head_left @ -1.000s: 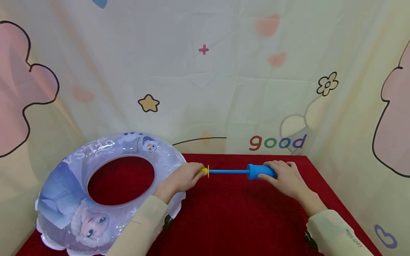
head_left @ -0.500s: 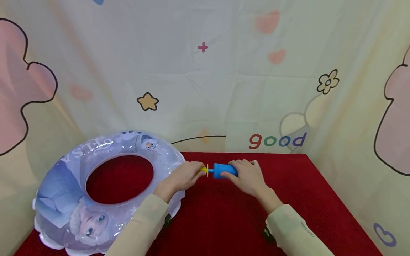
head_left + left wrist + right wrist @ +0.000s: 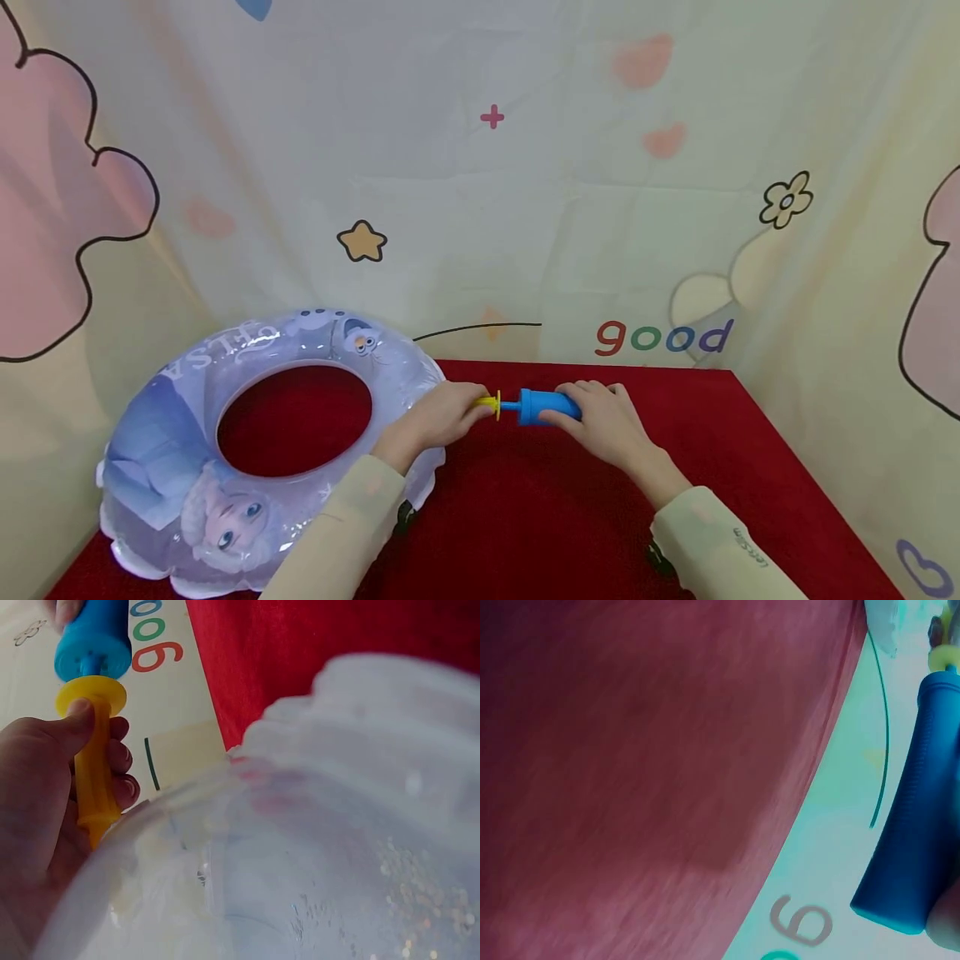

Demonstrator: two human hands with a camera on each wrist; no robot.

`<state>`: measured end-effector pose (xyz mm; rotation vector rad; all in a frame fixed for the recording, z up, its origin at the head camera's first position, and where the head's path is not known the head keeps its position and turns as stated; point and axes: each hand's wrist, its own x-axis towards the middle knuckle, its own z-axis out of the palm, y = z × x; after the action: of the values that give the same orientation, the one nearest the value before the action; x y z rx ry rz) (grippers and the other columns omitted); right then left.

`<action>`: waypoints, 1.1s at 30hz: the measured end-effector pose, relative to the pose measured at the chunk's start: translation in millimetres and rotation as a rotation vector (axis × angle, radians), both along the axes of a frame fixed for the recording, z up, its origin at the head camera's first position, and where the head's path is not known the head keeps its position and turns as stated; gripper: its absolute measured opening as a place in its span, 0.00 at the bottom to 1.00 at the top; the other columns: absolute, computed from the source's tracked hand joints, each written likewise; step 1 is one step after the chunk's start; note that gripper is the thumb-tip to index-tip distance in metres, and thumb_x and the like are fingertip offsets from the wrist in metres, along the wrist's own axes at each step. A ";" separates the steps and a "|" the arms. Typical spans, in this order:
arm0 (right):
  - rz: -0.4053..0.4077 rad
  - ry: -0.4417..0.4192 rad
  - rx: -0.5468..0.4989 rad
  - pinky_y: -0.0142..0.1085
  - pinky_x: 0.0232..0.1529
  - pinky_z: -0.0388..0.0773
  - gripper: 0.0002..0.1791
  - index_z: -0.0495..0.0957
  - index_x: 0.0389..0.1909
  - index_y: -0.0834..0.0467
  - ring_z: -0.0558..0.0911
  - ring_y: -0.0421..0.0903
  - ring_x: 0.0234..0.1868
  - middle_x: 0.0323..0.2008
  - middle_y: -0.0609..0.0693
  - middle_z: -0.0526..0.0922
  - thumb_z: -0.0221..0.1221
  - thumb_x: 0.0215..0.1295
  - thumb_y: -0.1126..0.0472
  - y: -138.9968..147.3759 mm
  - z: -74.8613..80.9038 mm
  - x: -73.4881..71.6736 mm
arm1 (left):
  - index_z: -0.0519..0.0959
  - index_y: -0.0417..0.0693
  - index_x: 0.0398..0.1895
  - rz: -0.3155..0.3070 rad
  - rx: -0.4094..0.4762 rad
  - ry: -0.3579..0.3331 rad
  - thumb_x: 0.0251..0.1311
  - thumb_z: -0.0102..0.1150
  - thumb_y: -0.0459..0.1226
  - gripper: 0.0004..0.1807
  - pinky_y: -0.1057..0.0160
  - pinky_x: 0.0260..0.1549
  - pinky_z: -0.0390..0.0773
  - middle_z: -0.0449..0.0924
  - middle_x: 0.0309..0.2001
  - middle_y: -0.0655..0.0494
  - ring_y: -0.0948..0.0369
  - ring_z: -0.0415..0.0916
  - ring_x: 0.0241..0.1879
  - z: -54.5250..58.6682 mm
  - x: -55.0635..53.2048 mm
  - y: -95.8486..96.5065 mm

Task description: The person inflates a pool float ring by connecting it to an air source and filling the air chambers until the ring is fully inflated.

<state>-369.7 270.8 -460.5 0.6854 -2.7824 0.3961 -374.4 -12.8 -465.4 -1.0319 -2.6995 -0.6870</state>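
Pump [image 3: 534,408]: just right of the swim ring, lying crosswise between both hands, likely so its two ends stay in line.
Left hand [image 3: 441,413]: by the ring's right edge, fingers curled round the yellow handle [image 3: 94,769], thumb up against its flange, probably for a firm hold.
Right hand [image 3: 609,423]: farther right of the ring, gripping the blue barrel [image 3: 916,810].
Rod [image 3: 510,406]: right of the ring, only a short stretch bare, so the hands sit near each other, apart.
Swim ring [image 3: 153,450]: on the table [image 3: 540,508], seemingly full of air.
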 end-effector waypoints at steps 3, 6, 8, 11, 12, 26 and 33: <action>-0.004 -0.011 -0.005 0.51 0.49 0.67 0.33 0.80 0.60 0.52 0.78 0.50 0.49 0.50 0.51 0.83 0.61 0.66 0.32 16.8 -1.4 -0.6 | 0.79 0.49 0.41 0.005 -0.005 -0.022 0.73 0.59 0.40 0.05 0.64 0.35 0.74 0.73 0.29 0.63 0.64 0.70 0.30 0.6 0.6 0.0; -0.012 -0.020 -0.010 0.53 0.50 0.67 0.35 0.80 0.60 0.53 0.78 0.52 0.50 0.50 0.52 0.83 0.60 0.66 0.31 34.9 -1.6 -0.6 | 0.79 0.50 0.41 0.010 -0.008 -0.027 0.74 0.59 0.40 0.05 0.64 0.35 0.73 0.73 0.29 0.64 0.64 0.70 0.30 0.1 0.3 0.9; -0.022 -0.028 -0.013 0.54 0.51 0.67 0.36 0.80 0.61 0.54 0.78 0.53 0.50 0.51 0.53 0.83 0.59 0.66 0.30 46.4 -1.3 0.0 | 0.79 0.51 0.41 0.014 -0.010 -0.033 0.74 0.58 0.41 0.05 0.64 0.35 0.73 0.74 0.29 0.64 0.64 0.70 0.29 -0.7 -0.2 1.7; -0.032 -0.045 -0.021 0.55 0.51 0.67 0.37 0.79 0.61 0.55 0.78 0.54 0.51 0.51 0.54 0.83 0.59 0.66 0.29 60.8 -1.2 0.9 | 0.79 0.52 0.41 0.020 -0.023 -0.035 0.75 0.57 0.42 0.06 0.64 0.35 0.73 0.74 0.29 0.64 0.64 0.70 0.30 -1.3 0.0 1.8; -0.034 -0.050 -0.022 0.55 0.52 0.67 0.38 0.79 0.61 0.55 0.78 0.54 0.51 0.51 0.54 0.83 0.59 0.66 0.29 64.7 -1.0 1.1 | 0.79 0.52 0.41 0.021 -0.025 -0.036 0.75 0.57 0.42 0.06 0.65 0.35 0.73 0.74 0.29 0.65 0.64 0.70 0.30 -1.8 -0.2 1.6; -0.038 -0.057 -0.076 0.62 0.57 0.62 0.36 0.78 0.61 0.57 0.78 0.58 0.54 0.53 0.56 0.82 0.62 0.66 0.33 95.5 4.2 4.5 | 0.78 0.51 0.39 0.002 -0.018 -0.012 0.75 0.57 0.40 0.05 0.64 0.35 0.73 0.72 0.28 0.64 0.64 0.69 0.29 -2.0 -2.7 -1.2; -0.030 0.001 -0.057 0.61 0.54 0.64 0.33 0.78 0.61 0.58 0.77 0.59 0.54 0.54 0.58 0.82 0.64 0.68 0.37 92.7 2.9 5.3 | 0.79 0.49 0.40 -0.017 -0.008 -0.001 0.75 0.57 0.40 0.05 0.64 0.36 0.73 0.73 0.29 0.63 0.64 0.70 0.30 -0.9 -1.9 -1.4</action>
<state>-364.4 363.5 -457.6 0.6298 -2.7654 0.4663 -376.3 -14.2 -466.3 -1.0578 -2.6999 -0.6807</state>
